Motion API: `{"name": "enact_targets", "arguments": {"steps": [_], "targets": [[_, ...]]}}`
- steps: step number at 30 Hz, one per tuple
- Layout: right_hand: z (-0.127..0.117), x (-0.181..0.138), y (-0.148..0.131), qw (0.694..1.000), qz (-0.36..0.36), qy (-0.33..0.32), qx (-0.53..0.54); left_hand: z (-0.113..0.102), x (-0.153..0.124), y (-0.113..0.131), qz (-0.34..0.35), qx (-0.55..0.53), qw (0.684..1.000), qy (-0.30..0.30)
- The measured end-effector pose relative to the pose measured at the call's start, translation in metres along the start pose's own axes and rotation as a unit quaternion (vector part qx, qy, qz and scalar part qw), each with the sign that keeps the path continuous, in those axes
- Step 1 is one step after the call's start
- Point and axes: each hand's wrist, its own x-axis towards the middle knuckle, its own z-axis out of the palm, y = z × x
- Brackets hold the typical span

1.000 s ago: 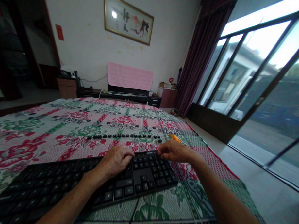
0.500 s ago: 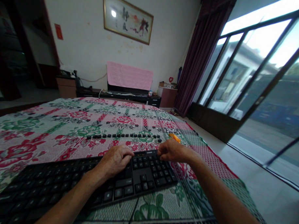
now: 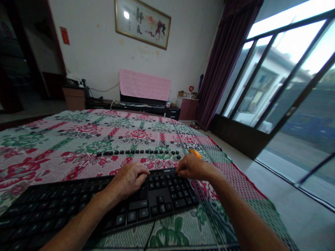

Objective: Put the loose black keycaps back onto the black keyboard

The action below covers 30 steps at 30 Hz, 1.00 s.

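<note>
A black keyboard (image 3: pixel 71 204) lies on a flowered cloth (image 3: pixel 59 151) before me. My left hand (image 3: pixel 129 180) rests palm down on the keys left of the number pad, fingers curled over them. At the keyboard's far right corner my right hand (image 3: pixel 192 166) has its fingers bent and pinched at the top edge; what they grip is hidden. A row of loose black keycaps (image 3: pixel 139 152) lies on the cloth just beyond the keyboard. A small orange tool (image 3: pixel 195 153) lies behind my right hand.
The cloth's right edge drops to the floor (image 3: pixel 277 202) beside large glass doors (image 3: pixel 289 93). Against the far wall stands a low black cabinet (image 3: pixel 146 108) with a pink cover (image 3: pixel 145 85) over something on it. A framed picture (image 3: pixel 142 20) hangs above.
Both hands stay almost still on the keyboard. The right hand has edged slightly toward the far corner.
</note>
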Motion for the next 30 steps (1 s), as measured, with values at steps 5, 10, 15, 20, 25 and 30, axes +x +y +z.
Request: {"name": "enact_targets", "arguments": {"steps": [5,10,15,20,25,30], "targets": [[0.003,0.002,0.002,1.000,0.024,0.009,0.004,0.002,0.001,-0.003,-0.004,0.010,1.000,0.000],[0.006,0.002,0.002,0.999,0.023,0.016,0.024,0.002,0.000,-0.001,-0.005,0.017,1.000,0.001],[0.013,0.002,0.012,0.997,0.041,0.010,0.070,0.001,0.000,-0.001,-0.005,0.007,1.000,0.000],[0.016,0.001,0.018,0.997,0.025,0.019,0.068,0.002,0.000,-0.003,-0.011,0.006,1.000,-0.005],[0.005,-0.002,0.027,0.994,0.030,0.054,0.088,0.002,0.000,-0.003,-0.015,0.011,1.000,-0.006],[-0.002,0.013,0.042,0.967,0.165,0.196,-0.017,0.002,0.000,-0.003,-0.010,-0.003,1.000,0.001]]}}
